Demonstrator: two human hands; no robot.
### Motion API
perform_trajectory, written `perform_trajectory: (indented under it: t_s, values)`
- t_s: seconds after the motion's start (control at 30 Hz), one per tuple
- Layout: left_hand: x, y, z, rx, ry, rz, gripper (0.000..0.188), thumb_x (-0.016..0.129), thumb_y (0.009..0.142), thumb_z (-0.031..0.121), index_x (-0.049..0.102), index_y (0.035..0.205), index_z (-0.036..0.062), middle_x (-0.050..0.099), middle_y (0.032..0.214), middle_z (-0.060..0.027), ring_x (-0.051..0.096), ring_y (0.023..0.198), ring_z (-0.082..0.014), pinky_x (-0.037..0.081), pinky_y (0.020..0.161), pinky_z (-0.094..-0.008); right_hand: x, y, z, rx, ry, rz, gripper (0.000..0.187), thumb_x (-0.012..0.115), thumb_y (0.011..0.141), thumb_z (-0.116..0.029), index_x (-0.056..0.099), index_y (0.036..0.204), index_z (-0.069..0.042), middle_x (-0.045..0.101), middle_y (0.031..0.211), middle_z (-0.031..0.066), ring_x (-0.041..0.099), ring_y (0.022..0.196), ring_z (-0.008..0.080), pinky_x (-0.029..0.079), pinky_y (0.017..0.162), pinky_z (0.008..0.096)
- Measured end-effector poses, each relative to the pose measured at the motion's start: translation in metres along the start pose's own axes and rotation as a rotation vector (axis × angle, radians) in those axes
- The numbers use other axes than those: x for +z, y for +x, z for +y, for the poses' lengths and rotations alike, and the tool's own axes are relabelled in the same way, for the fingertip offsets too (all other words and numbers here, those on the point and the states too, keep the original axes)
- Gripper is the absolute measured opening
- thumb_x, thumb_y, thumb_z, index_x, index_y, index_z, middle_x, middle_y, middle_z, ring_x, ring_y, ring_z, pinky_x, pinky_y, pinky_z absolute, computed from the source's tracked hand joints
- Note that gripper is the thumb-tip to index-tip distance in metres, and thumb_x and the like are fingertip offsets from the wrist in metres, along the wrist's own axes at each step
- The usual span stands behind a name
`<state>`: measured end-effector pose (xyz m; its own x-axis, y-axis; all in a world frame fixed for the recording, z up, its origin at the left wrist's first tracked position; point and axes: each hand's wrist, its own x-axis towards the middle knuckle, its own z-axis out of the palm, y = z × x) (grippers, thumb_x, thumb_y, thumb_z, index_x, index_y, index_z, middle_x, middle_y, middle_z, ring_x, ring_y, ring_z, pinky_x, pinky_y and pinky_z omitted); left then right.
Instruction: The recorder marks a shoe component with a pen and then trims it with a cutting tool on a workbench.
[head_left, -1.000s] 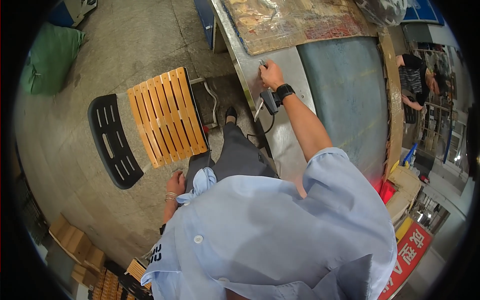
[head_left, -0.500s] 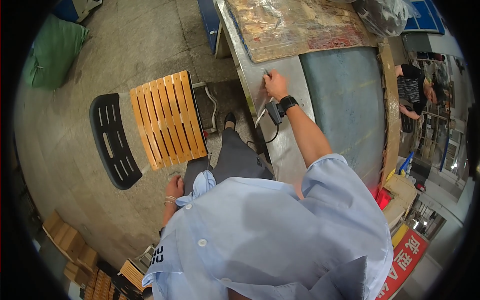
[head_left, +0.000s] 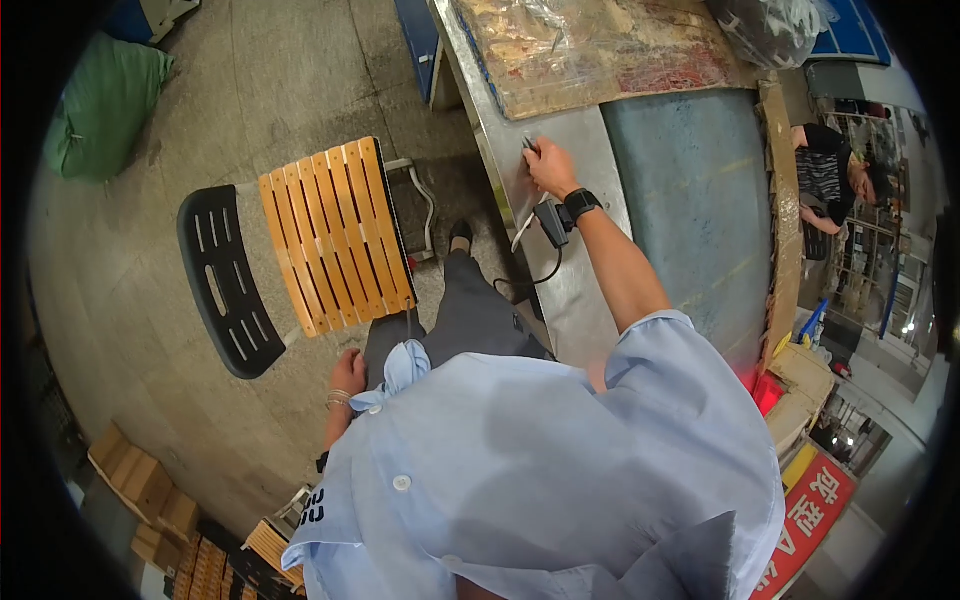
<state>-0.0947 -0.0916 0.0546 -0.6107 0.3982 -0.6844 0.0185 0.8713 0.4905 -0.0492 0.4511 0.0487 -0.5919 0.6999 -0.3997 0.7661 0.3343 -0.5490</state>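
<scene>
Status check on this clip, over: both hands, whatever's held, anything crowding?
Right hand over metal tabletop, pinching small dark object. Left hand beside grey trousers, grip unclear. Corded black device close by black wristband.

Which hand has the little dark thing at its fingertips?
The right hand, over the shiny metal tabletop, has the small dark thing; the left hand hangs beside the grey trousers.

A slatted wooden chair (head_left: 335,235) with a black back stands on mottled floor (head_left: 290,80).
</scene>
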Motion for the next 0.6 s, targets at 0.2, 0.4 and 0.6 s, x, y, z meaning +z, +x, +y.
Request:
perform_trajectory:
  t_s: [0.2, 0.4, 0.6]
  values:
    - [-0.007, -0.001, 0.006, 0.013, 0.040, -0.001, 0.030, 0.051, 0.087, 0.024, 0.059, 0.107, 0.0028, 0.066, 0.091, -0.0191, 0.064, 0.085, -0.0342, 0.050, 0.075, -0.0397, -0.014, 0.016, 0.025, 0.161, 0.004, 0.238, 0.025, 0.052, 0.087, -0.019, 0.050, 0.092, 0.006, 0.062, 0.075, 0.0222, 0.062, 0.049, 0.0268, 0.049, 0.043, 0.0381]
    - [-0.020, 0.022, 0.002, 0.150, 0.137, 0.051, 0.031, 0.053, 0.086, 0.027, 0.060, 0.105, 0.0041, 0.066, 0.084, -0.0170, 0.066, 0.078, -0.0306, 0.051, 0.069, -0.0376, -0.021, -0.038, 0.029, 0.331, 0.707, 0.116, 0.022, 0.046, 0.092, -0.019, 0.047, 0.087, 0.003, 0.056, 0.064, 0.0100, 0.050, 0.042, 0.0149, 0.045, 0.039, 0.0308]
    - [-0.030, 0.077, -0.014, 0.283, 0.246, -0.046, 0.034, 0.051, 0.086, 0.031, 0.060, 0.105, 0.0048, 0.066, 0.089, -0.0183, 0.064, 0.083, -0.0339, 0.050, 0.072, -0.0405, 0.003, -0.125, 0.013, 0.365, 0.898, 0.061, 0.025, 0.050, 0.091, -0.022, 0.049, 0.087, 0.003, 0.052, 0.063, 0.0056, 0.046, 0.043, 0.0119, 0.040, 0.041, 0.0280]
